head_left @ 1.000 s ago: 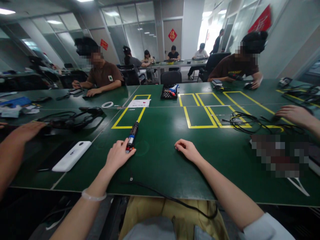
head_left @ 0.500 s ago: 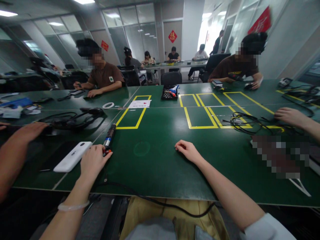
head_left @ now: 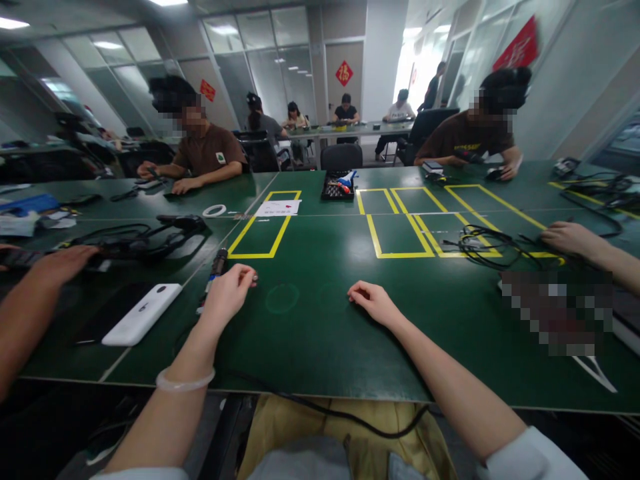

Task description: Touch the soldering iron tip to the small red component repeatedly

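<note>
Over the green table, my left hand (head_left: 231,291) is raised with thumb and fingers pinched together; a tiny greyish thing shows at the fingertips, too small to name. Partly hidden behind this hand is a slim black-and-silver cylindrical tool (head_left: 219,261) with a blue band, lying on the table. My right hand (head_left: 374,303) rests on the bare tabletop to the right, its fingers curled in, with nothing visible in them. Between the two hands a faint pale ring mark (head_left: 283,299) shows on the surface. A white power bank-like case (head_left: 143,315) lies left of my left hand.
A black cable (head_left: 350,421) runs along the table's front edge across my lap. Yellow tape outlines (head_left: 405,255), a black tray of tools (head_left: 330,193) and a white tape roll (head_left: 215,211) are farther back. Co-workers' hands flank me, near a black headset (head_left: 185,230) and coiled cables (head_left: 483,241).
My left hand has lifted off the cylindrical tool and moved right and up, now pinched. The tool stays on the table, turned slightly. My right hand has stayed put.
</note>
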{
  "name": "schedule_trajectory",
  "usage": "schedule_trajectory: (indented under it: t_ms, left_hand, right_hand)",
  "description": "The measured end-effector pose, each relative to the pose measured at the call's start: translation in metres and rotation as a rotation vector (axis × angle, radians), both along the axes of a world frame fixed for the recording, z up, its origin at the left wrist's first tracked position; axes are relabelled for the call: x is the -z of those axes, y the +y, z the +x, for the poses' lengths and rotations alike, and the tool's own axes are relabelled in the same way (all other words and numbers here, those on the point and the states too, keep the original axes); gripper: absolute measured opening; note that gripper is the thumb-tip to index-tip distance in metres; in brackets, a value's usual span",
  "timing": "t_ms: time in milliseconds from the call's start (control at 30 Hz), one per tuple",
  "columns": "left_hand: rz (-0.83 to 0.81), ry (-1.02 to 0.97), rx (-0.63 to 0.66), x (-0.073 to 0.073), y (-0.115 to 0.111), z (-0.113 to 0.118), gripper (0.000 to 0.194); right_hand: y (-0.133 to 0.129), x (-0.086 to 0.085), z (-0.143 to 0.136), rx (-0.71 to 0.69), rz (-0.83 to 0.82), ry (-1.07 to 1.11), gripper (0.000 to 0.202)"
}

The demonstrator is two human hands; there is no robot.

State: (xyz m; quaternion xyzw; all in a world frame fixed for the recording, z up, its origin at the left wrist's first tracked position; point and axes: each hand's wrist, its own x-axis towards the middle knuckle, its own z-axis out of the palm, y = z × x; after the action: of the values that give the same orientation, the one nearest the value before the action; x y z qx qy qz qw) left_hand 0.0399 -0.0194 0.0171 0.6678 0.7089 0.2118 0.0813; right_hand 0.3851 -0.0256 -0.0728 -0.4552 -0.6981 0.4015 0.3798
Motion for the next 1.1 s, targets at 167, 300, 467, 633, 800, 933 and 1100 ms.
schedule_trajectory:
  t_ms: [167,300,467,633,800,933,1100]
  left_hand:
    - [-0.23,-0.672,0.333,0.012,0.02,0.078,0.037]
    - [-0.432,-0.827,0.462,0.034,0.027,0.128,0.033]
    - [-0.53,-0.892,0.53,0.066,0.025,0.15,0.039]
    - [-0.544,-0.917,0.535,0.073,0.022,0.149,0.047]
    - [-0.56,-0.98,0.514,0.07,0.021,0.149,0.043]
    - [-0.59,-1.002,0.486,0.073,0.021,0.149,0.038]
    - [-0.586,-1.035,0.515,0.073,0.02,0.147,0.037]
  right_hand:
    - [0.002,0.001,0.0,-0.028,-0.022,0.047,0.016]
    - [0.005,0.005,-0.001,-0.069,-0.091,0.235,0.022]
    - [0.006,0.006,-0.003,-0.097,-0.085,0.236,0.031]
    - [0.003,0.006,-0.006,-0.103,-0.065,0.136,0.026]
    - [0.003,0.007,-0.006,-0.097,-0.051,0.124,0.023]
    - [0.002,0.006,-0.005,-0.053,-0.008,0.108,0.022]
    - [0.001,0.004,-0.005,-0.071,0.004,0.083,0.024]
